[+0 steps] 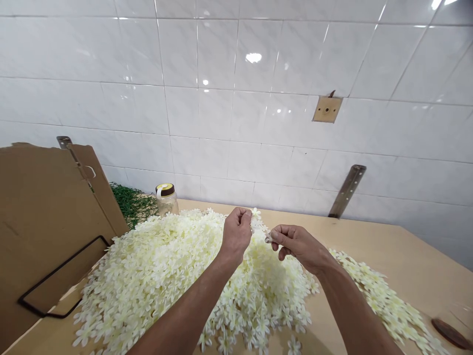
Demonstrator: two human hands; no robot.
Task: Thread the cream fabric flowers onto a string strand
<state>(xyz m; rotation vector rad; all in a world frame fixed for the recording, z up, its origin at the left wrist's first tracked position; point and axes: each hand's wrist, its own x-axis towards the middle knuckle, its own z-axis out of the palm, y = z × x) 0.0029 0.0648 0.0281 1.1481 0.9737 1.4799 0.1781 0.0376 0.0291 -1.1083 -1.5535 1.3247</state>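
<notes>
A large heap of pale yellow-white artificial flowers (158,266) lies under and around my hands. Above its back right side, my left hand (236,234) is closed, with a white artificial flower (255,214) showing at its fingertips. Slightly lower and to the right, my right hand (299,244) pinches a small white piece (268,238) between thumb and forefinger; it looks like a flower petal, though the fingers partly cover it. The two hands are close together but apart.
A cardboard box (40,217) with a black wire frame (62,256) stands at left. Behind are green plastic stems (133,204) and a clear jar (167,199) with a brown-yellow lid. More flowers (384,296) trail along the right of the table (410,256), near a clear container (454,325). A metal bracket (347,191) leans at the tiled wall.
</notes>
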